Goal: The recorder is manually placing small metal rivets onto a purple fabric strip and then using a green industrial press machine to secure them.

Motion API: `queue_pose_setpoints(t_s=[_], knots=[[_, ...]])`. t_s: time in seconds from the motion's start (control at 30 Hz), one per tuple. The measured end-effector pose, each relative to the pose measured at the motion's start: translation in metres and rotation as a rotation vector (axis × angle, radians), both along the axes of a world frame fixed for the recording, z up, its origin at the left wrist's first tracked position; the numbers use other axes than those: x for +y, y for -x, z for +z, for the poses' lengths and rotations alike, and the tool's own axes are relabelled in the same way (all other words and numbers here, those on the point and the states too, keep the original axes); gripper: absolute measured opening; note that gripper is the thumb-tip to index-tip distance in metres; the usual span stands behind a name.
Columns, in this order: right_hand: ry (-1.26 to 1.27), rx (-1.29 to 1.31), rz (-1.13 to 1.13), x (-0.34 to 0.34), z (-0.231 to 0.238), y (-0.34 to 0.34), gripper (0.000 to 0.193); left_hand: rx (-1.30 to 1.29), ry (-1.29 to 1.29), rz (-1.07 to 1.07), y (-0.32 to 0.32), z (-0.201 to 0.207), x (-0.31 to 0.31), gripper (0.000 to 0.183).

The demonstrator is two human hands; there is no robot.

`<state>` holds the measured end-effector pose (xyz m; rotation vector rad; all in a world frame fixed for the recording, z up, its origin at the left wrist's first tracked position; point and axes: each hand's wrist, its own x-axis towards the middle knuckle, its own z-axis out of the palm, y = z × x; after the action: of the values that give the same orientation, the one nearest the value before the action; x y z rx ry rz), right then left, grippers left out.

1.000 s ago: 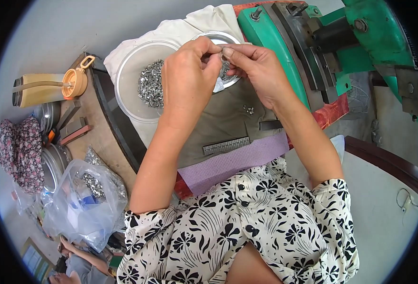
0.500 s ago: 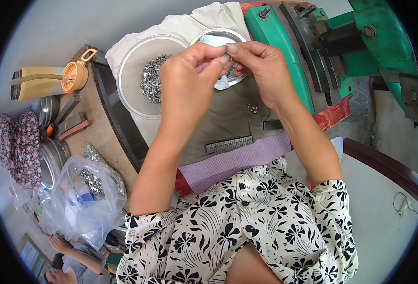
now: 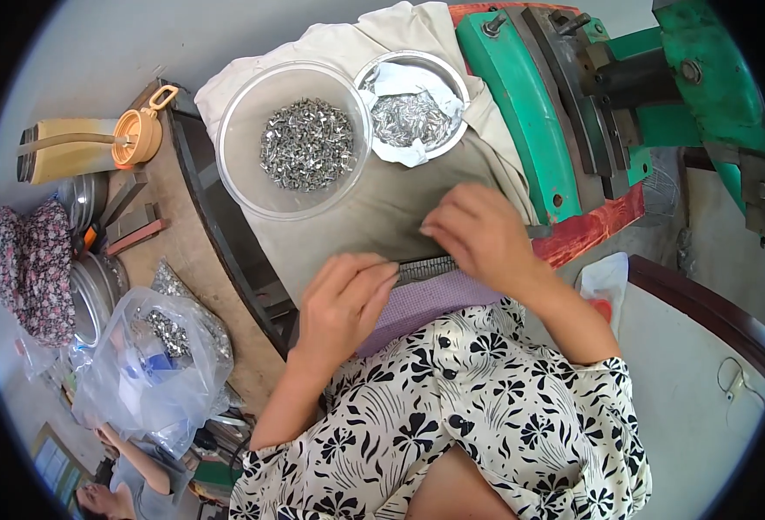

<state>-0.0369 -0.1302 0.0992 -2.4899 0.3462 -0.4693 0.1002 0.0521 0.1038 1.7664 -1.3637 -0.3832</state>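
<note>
My left hand (image 3: 339, 299) is closed, thumb and fingers pressed together at the left end of a narrow ridged metal bar (image 3: 426, 269). Whatever its fingertips hold, if anything, is too small to make out. Over the bar's right part is my right hand (image 3: 482, 234), its fingers bent in a pinch and slightly blurred; any small piece between them is hidden. The bar lies on the brown cloth (image 3: 313, 238), along the edge of a purple woven cloth (image 3: 439, 299) close to my body.
Beyond my hands stand a clear plastic tub (image 3: 235, 178) of small metal parts and a metal bowl (image 3: 459, 82) with paper and shiny slim pieces. A green machine (image 3: 512, 121) flanks them on the right. At left are a plastic bag (image 3: 144, 373), an orange-lidded bottle (image 3: 137, 139) and another person (image 3: 144, 472).
Both hands came down from in front of the metal bowl to the ridged bar and moved apart. The tub's and bowl's contents are now uncovered; the loose bits on the cloth are hidden.
</note>
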Motion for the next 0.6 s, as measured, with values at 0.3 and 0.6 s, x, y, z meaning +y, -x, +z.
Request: queue_pose_setpoints(t_s=[0.3, 0.6], knots=[[0.193, -0.01, 0.004, 0.017, -0.019, 0.008, 0.01, -0.135, -0.111, -0.042, 0.01, -0.022, 0.006, 0.018], [0.026, -0.037, -0.128, 0.017, -0.023, 0.012, 0.014, -0.025, -0.151, -0.094, 0.008, -0.017, 0.001, 0.021]])
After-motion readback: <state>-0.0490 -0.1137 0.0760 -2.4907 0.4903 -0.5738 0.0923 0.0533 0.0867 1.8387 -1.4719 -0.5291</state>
